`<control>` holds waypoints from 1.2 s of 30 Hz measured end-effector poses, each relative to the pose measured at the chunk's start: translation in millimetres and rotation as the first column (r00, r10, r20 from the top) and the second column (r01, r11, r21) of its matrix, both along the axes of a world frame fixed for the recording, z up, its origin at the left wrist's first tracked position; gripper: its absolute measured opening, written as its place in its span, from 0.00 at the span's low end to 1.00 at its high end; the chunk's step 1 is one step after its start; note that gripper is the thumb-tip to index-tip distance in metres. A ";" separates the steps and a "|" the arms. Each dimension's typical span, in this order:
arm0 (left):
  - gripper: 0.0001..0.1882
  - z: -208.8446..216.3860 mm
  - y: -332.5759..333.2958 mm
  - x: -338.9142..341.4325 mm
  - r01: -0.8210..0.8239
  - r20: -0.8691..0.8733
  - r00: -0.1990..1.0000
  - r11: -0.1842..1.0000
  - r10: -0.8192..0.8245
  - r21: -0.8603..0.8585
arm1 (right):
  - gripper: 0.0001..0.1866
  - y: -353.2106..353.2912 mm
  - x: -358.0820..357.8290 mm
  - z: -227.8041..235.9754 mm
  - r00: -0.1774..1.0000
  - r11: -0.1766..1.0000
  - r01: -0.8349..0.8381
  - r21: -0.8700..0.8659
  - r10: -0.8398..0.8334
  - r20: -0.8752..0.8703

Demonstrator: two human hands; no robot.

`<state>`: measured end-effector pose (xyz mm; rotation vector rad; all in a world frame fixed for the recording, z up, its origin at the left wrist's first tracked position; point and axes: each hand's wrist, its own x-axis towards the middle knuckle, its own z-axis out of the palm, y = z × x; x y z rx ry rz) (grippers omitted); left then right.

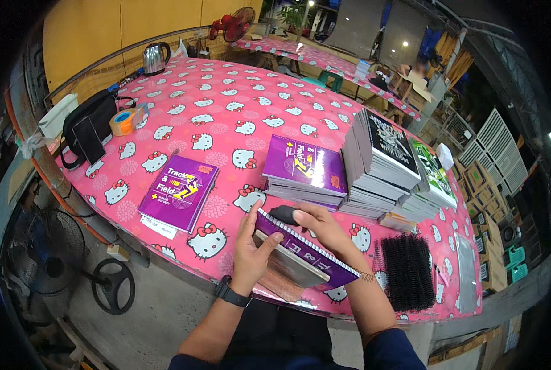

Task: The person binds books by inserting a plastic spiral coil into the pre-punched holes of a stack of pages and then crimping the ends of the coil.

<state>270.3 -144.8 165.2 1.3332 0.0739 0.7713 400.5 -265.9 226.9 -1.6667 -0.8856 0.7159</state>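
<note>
A purple spiral-bound notebook (pixel 312 262) is tilted above the table's front edge, its coil side uppermost. My left hand (pixel 257 246) grips its left end, thumb on the near side and fingers behind. A flat greyish slab (pixel 291 262) lies along the notebook's near side under that thumb; I cannot tell whether it is part of the notebook. A loose coil end (pixel 366 277) sticks out at the notebook's right end. Just behind the coil, my right hand (pixel 318 225) is closed on a small black object (pixel 283 214), whose kind I cannot make out.
Another purple notebook (pixel 180 192) lies at left, over a paper slip. Purple notebooks (pixel 304 166) and black-covered books (pixel 383 148) stand in stacks behind my hands. Black spiral coils (pixel 408 271) lie at right. A black bag (pixel 90 126), tape roll (pixel 122 122) and kettle (pixel 156 58) line the left side.
</note>
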 end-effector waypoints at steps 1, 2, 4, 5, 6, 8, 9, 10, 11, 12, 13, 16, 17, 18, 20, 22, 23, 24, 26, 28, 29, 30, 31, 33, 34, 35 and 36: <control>0.37 -0.8 -2.5 1.8 -0.026 0.020 0.999 0.999 0.025 0.021 | 0.28 -1.2 7.0 -12.2 0.990 0.996 0.074 -0.057 -0.067 0.122; 0.35 0.2 -1.1 3.8 -0.068 0.048 0.997 0.997 0.066 0.045 | 0.28 -7.5 14.0 -21.7 0.954 0.990 0.128 -0.061 -0.106 0.279; 0.31 0.6 11.4 -2.4 -0.066 0.023 0.998 0.998 0.066 -0.018 | 0.28 -24.9 11.1 -28.0 0.917 0.968 0.247 -0.046 -0.218 0.336; 0.28 -0.3 14.7 -5.3 -0.032 -0.003 0.999 0.995 0.031 -0.095 | 0.28 -44.1 14.5 -32.6 0.915 0.967 0.250 -0.046 -0.220 0.338; 0.20 2.1 21.8 -8.7 -0.012 -0.146 0.989 0.994 -0.003 -0.106 | 0.26 -65.6 21.5 -39.2 0.660 0.941 0.336 -0.033 -0.210 0.721; 0.17 6.8 16.3 -4.4 -0.010 -0.116 0.993 0.998 0.003 -0.056 | 0.24 -99.3 23.6 -30.6 0.260 0.898 0.440 0.016 -0.145 0.955; 0.15 12.5 16.3 -3.8 -0.045 -0.086 0.995 0.999 0.046 0.009 | 0.21 -106.1 16.5 -12.4 0.341 0.897 0.437 0.069 -0.236 0.910; 0.13 27.4 13.8 -6.8 -0.078 -0.037 0.996 0.987 0.084 0.140 | 0.18 -109.3 5.9 10.9 0.420 0.890 0.443 0.108 -0.312 0.852; 0.13 41.5 6.6 -9.8 -0.063 -0.051 0.996 0.986 0.071 0.153 | 0.14 -102.2 -20.2 36.2 0.674 0.876 0.465 0.129 -0.444 0.591; 0.12 54.6 -4.3 -10.6 -0.042 0.023 0.999 0.960 0.037 0.278 | 0.14 -92.8 -45.4 57.5 0.732 0.901 0.391 0.187 -0.428 0.530; 0.12 64.8 -15.4 -10.0 -0.028 0.094 0.996 0.917 -0.010 0.397 | 0.15 -80.8 -64.1 65.4 0.682 0.912 0.319 0.257 -0.409 0.606; 0.10 74.4 -36.5 -9.8 -0.016 0.120 0.992 0.946 -0.024 0.323 | 0.15 -57.9 -88.3 71.1 0.661 0.916 0.197 0.349 -0.387 0.643; 0.09 75.5 -41.9 -8.5 -0.038 0.161 0.987 0.973 0.001 0.228 | 0.15 -59.5 -87.5 69.5 0.690 0.909 0.223 0.351 -0.402 0.602; 0.08 76.3 -44.6 -9.2 0.000 0.151 0.988 0.986 -0.026 0.169 | 0.15 -61.7 -88.4 69.6 0.691 0.906 0.221 0.360 -0.406 0.598; 0.09 77.1 -44.8 -10.2 -0.001 0.154 0.988 0.977 -0.033 0.215 | 0.12 -66.6 -91.7 70.0 0.718 0.884 0.242 0.400 -0.440 0.539; 0.10 76.6 -45.3 -11.6 -0.008 0.151 0.988 0.968 -0.032 0.251 | 0.11 -67.0 -92.9 71.6 0.689 0.882 0.241 0.405 -0.449 0.569; 0.10 75.9 -44.6 -11.6 -0.017 0.166 0.986 0.966 -0.027 0.258 | 0.11 -65.0 -93.7 70.9 0.657 0.879 0.239 0.412 -0.459 0.598; 0.10 75.7 -44.4 -12.5 -0.028 0.181 0.983 0.964 -0.022 0.266 | 0.10 -63.1 -95.6 69.7 0.674 0.879 0.246 0.408 -0.457 0.580; 0.10 71.9 -43.5 -13.9 -0.077 0.193 0.981 0.952 0.018 0.298 | 0.10 -60.5 -92.7 68.6 0.670 0.901 0.202 0.383 -0.413 0.617; 0.10 72.6 -51.2 -10.5 -0.092 0.250 0.968 0.942 0.008 0.324 | 0.13 -65.8 -91.5 74.1 0.642 0.913 0.194 0.358 -0.394 0.658; 0.10 72.4 -50.2 -11.9 -0.106 0.245 0.969 0.939 0.024 0.326 | 0.13 -65.5 -92.2 75.4 0.652 0.916 0.181 0.358 -0.385 0.654; 0.10 72.5 -48.5 -13.1 -0.117 0.257 0.966 0.926 0.022 0.358 | 0.12 -65.4 -93.2 77.2 0.621 0.922 0.176 0.345 -0.376 0.688; 0.10 72.3 -47.0 -14.7 -0.126 0.268 0.963 0.912 0.018 0.389 | 0.12 -64.1 -94.8 78.6 0.587 0.927 0.174 0.332 -0.368 0.721; 0.10 71.9 -47.5 -16.9 -0.098 0.208 0.978 0.930 0.024 0.353 | 0.11 -62.1 -97.3 77.2 0.568 0.929 0.199 0.312 -0.369 0.735; 0.08 75.4 -46.9 -18.1 -0.058 0.123 0.992 0.924 0.012 0.377 | 0.12 -61.5 -96.8 74.7 0.532 0.929 0.193 0.315 -0.369 0.763; 0.08 77.9 -44.6 -18.7 -0.020 0.037 0.999 0.916 0.005 0.401 | 0.13 -59.9 -96.4 72.9 0.496 0.929 0.182 0.321 -0.369 0.786; 0.08 77.1 -41.2 -17.7 -0.021 0.035 0.999 0.915 0.008 0.403 | 0.13 -57.9 -96.1 72.9 0.498 0.929 0.181 0.322 -0.369 0.785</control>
